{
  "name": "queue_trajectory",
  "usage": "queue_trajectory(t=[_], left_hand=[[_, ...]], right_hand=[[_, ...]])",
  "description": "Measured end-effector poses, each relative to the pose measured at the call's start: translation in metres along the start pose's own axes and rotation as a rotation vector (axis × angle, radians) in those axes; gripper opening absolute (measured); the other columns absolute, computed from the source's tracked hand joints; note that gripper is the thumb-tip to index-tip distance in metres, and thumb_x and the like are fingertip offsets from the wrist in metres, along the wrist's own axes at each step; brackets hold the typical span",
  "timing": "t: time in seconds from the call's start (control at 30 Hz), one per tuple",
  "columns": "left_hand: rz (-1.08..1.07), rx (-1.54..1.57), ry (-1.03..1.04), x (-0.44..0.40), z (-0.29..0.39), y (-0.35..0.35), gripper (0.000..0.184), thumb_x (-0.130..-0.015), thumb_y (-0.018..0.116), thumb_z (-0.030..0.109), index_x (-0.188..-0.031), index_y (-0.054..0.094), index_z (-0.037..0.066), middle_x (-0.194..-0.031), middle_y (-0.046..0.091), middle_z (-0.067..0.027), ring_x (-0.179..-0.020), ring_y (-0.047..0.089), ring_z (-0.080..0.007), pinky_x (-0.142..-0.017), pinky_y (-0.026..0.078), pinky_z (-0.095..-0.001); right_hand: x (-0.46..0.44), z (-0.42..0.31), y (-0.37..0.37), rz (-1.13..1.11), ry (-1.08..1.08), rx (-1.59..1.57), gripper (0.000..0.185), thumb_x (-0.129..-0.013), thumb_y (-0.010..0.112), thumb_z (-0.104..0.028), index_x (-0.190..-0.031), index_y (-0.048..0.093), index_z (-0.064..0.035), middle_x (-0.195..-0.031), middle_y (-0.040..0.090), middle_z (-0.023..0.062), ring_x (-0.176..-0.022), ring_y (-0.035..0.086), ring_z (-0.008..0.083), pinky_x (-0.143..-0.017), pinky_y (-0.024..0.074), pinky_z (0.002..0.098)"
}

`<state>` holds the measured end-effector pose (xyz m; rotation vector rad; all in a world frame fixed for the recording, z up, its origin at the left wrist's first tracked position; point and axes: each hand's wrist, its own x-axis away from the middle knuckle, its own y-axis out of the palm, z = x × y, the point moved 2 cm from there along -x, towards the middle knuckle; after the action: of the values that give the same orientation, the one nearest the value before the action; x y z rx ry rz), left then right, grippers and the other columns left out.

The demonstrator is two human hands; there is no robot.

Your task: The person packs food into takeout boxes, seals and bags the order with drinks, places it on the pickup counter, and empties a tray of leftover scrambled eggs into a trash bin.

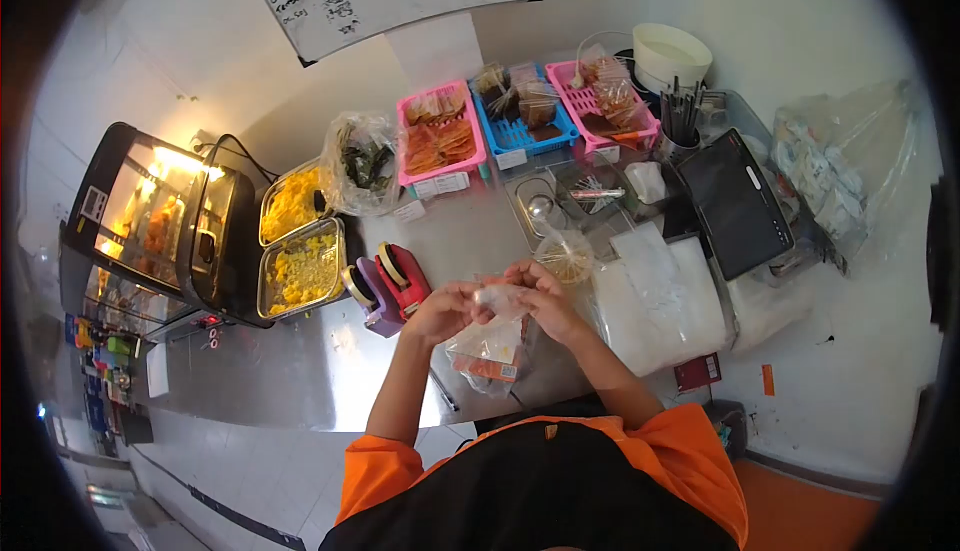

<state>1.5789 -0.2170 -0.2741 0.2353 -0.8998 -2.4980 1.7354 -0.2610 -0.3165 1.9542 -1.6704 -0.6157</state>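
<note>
Clear, crumpled plastic film (503, 301) is pinched between the left hand (445, 313) and the right hand (546, 305), above the orange-and-white packet (488, 367) at the near side; too strong pulling could tear it; a loosened pinch could let it slip.

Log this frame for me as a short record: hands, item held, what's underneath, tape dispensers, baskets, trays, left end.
Left hand: gripping one side of the held item
Right hand: fingers on its other side
Held item: small, pale plastic bag; contents unclear
Underneath: plastic-wrapped packet on the metal counter
Tape dispensers: one purple, one red
Baskets: blue basket between two pink baskets
Trays: two metal trays, yellow food inside
Left end: lit food warmer
</note>
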Motion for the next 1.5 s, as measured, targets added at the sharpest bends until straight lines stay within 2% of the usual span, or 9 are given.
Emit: queue_trajectory(t=[0.13,0.23,0.37,0.57,0.67,0.87,1.13,1.27,1.5], left_hand=[[-0.101,0.491,0.146,-0.02,-0.015,-0.018,0.038,-0.078,0.053,0.01,-0.111,0.039,-0.003,-0.099,0.052,-0.0165,-0.064,0.046,-0.0158,-0.061,0.039,-0.0234],[0.152,0.357,0.172,-0.037,-0.019,-0.018,0.06,-0.077,0.055,0.012,-0.124,0.019,0.0,-0.116,0.041,-0.0204,-0.078,0.051,-0.0215,-0.067,0.043,-0.0278],[0.644,-0.258,-0.043,-0.072,-0.039,-0.018,0.077,-0.077,0.06,0.017,-0.128,0.005,0.001,-0.127,0.027,-0.0218,-0.1,0.049,-0.0257,-0.076,0.044,-0.0317],[0.91,-0.673,0.027,-0.123,-0.085,-0.033,0.074,-0.075,0.063,0.016,-0.126,0.011,0.001,-0.107,0.044,-0.0161,-0.086,0.052,-0.0182,-0.066,0.046,-0.031],[0.911,-0.542,0.387,-0.138,-0.098,-0.043,0.045,-0.073,0.064,0.011,-0.104,0.035,-0.003,-0.088,0.054,-0.01,-0.068,0.052,-0.0109,-0.052,0.043,-0.0219],[0.651,-0.456,0.247,-0.125,-0.08,-0.017,0.02,-0.078,0.056,0.004,-0.095,0.047,0.001,-0.085,0.053,-0.0029,-0.078,0.052,-0.0082,-0.067,0.043,-0.0231],[0.58,-0.447,0.352,-0.112,-0.067,0.001,0.019,-0.079,0.05,0.0,-0.098,0.047,0.001,-0.087,0.055,-0.0039,-0.079,0.053,-0.0095,-0.07,0.043,-0.0222],[0.716,-0.861,0.381,-0.106,-0.064,0.004,0.025,-0.078,0.054,0.004,-0.101,0.046,-0.001,-0.082,0.056,-0.0043,-0.074,0.055,-0.0103,-0.066,0.044,-0.0224],[0.652,-0.931,0.068,-0.096,-0.052,0.009,0.038,-0.073,0.061,0.011,-0.105,0.044,-0.002,-0.082,0.057,-0.0047,-0.075,0.055,-0.0114,-0.066,0.045,-0.0236]], right_hand=[[0.042,-0.044,-0.006,0.338,-0.848,1.084,0.039,-0.062,0.061,-0.004,-0.098,0.046,-0.0007,-0.097,0.046,0.0149,-0.093,0.046,0.0264,-0.083,0.0362,0.035],[0.055,-0.057,-0.049,0.576,-0.848,1.277,0.045,-0.062,0.061,-0.002,-0.104,0.044,-0.0001,-0.105,0.045,0.0155,-0.1,0.043,0.0272,-0.085,0.0343,0.0352],[0.039,-0.062,-0.076,0.398,-0.568,1.182,0.035,-0.064,0.062,0.004,-0.098,0.054,-0.0016,-0.1,0.053,0.0131,-0.091,0.052,0.0227,-0.077,0.0423,0.0325],[0.024,-0.05,-0.085,-0.003,-0.397,1.102,0.013,-0.065,0.057,0.008,-0.075,0.06,-0.0008,-0.079,0.06,0.0103,-0.072,0.059,0.0188,-0.063,0.0453,0.0268],[0.022,-0.053,-0.078,-0.047,-0.377,1.033,0.008,-0.065,0.06,0.006,-0.069,0.057,0.0005,-0.071,0.059,0.0078,-0.068,0.059,0.017,-0.059,0.0451,0.0255],[0.004,-0.057,-0.091,0.1,-0.255,0.785,0.014,-0.068,0.063,0.002,-0.077,0.053,-0.001,-0.07,0.053,0.0017,-0.067,0.053,0.0074,-0.058,0.042,0.0189],[-0.019,-0.08,-0.075,-0.134,-0.377,0.962,0.047,-0.069,0.058,0.006,-0.108,0.036,-0.0068,-0.077,0.054,0.0016,-0.073,0.052,0.008,-0.066,0.041,0.0198],[-0.025,-0.068,-0.081,-0.024,-0.193,0.602,0.051,-0.067,0.057,0.009,-0.109,0.033,-0.0064,-0.079,0.053,0.0028,-0.075,0.052,0.0083,-0.066,0.042,0.0204],[-0.03,-0.067,-0.068,-0.005,-0.36,0.61,0.058,-0.063,0.054,0.014,-0.111,0.03,-0.008,-0.086,0.039,0.003,-0.065,0.046,0.0054,-0.064,0.0412,0.0168]])
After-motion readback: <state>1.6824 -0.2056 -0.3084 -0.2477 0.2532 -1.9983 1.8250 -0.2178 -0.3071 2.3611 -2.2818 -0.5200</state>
